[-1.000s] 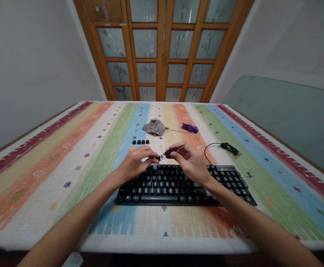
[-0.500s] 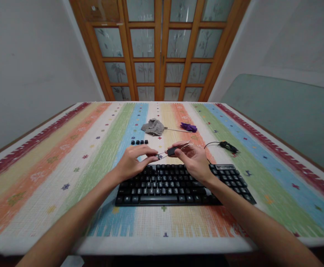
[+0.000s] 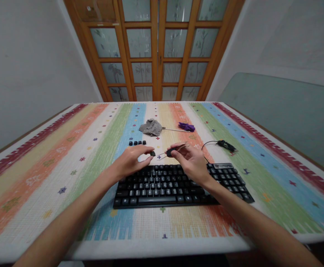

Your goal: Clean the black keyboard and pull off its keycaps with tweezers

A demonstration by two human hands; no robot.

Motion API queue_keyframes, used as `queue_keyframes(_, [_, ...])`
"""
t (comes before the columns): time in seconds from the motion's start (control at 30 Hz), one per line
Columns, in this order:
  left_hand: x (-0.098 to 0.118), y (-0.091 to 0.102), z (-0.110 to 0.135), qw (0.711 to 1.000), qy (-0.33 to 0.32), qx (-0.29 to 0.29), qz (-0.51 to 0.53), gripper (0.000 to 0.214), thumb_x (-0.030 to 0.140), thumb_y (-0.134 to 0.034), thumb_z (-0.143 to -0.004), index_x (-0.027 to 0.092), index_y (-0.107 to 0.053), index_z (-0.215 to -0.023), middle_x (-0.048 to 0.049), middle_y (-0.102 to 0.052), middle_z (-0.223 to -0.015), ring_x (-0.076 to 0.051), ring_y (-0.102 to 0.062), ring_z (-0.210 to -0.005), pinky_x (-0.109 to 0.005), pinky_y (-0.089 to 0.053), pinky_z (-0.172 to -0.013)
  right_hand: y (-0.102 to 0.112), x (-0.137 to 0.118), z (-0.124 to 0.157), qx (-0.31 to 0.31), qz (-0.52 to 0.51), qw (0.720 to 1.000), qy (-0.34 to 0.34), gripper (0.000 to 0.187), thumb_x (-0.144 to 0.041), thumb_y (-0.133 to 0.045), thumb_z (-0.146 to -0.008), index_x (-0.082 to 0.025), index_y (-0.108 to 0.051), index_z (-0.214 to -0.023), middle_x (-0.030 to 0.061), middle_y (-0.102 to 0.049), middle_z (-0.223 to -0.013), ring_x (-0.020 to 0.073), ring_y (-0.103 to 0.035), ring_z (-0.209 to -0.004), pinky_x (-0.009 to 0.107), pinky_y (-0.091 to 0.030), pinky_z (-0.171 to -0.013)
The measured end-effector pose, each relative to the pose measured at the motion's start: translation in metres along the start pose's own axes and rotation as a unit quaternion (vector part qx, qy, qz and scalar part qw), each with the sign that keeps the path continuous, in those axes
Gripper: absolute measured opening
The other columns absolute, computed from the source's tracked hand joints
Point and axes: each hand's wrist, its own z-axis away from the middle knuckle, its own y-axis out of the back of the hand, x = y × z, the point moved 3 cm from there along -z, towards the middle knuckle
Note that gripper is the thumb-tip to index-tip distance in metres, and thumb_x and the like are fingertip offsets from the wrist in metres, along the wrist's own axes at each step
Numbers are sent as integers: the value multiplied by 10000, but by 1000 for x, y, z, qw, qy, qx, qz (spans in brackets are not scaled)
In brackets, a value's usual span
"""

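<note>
Between thumb and fingertips, my left hand (image 3: 134,158) pinches a small black keycap (image 3: 152,153) above the keyboard's back edge. My right hand (image 3: 190,159) is closed on a keycap puller (image 3: 171,152) with a black handle and thin wire prongs. Its wire tips point left toward the keycap, with a small gap between them. Below both hands lies the black keyboard (image 3: 156,200), partly covered by my right wrist. Several loose keycaps (image 3: 137,143) sit in a row on the cloth behind my left hand.
Beyond the hands lie a crumpled grey cloth (image 3: 151,127), a thin metal rod (image 3: 175,129) and a purple bundle (image 3: 186,127). The coiled keyboard cable (image 3: 226,145) rests at the right. A striped tablecloth (image 3: 75,178) covers the table.
The keycap has come off the puller's wire tips and is now in my left fingers. My left hand has moved slightly left, away from the puller.
</note>
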Motion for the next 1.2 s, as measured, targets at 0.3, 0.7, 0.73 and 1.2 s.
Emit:
queue_keyframes(0.3, [-61, -18, -32, 994, 9, -77, -79, 119, 197, -594, -916, 172, -676, -999, -82, -701, -989, -232, -642, -993, -377, -517, -910, 0, 3, 1, -14, 5, 1000, -4, 327, -488, -743, -882, -176, -676, -949, 80, -744, -892, 209, -752, -795, 349, -643, -759])
queue_keyframes(0.7, [-93, -48, -41, 969, 69, -174, -160, 198, 142, -531, -906, 155, -712, -986, -116, -673, -1001, -253, -591, -1022, -372, -484, -905, -1, 5, 3, -51, 17, 998, -20, 325, -495, -726, -889, -178, -683, -945, 71, -747, -880, 192, -740, -798, 333, -631, -762])
queue_keyframes(0.73, [-94, -49, -41, 968, 72, -176, -163, 203, 138, -525, -905, 157, -714, -977, -116, -674, -999, -253, -592, -1017, -373, -483, -906, -1, 5, 3, -53, 22, 998, -17, 317, -489, -722, -893, -179, -685, -941, 69, -747, -878, 187, -738, -792, 326, -629, -756])
queue_keyframes(1.2, [-102, -48, -33, 976, 64, -145, -148, 296, 157, -532, -908, 159, -681, -1164, -112, -692, -1127, -257, -579, -1105, -406, -472, -998, -4, 6, 4, -94, 122, 988, 25, 238, -417, -660, -943, -192, -680, -867, 65, -748, -905, 162, -709, -746, 274, -599, -678])
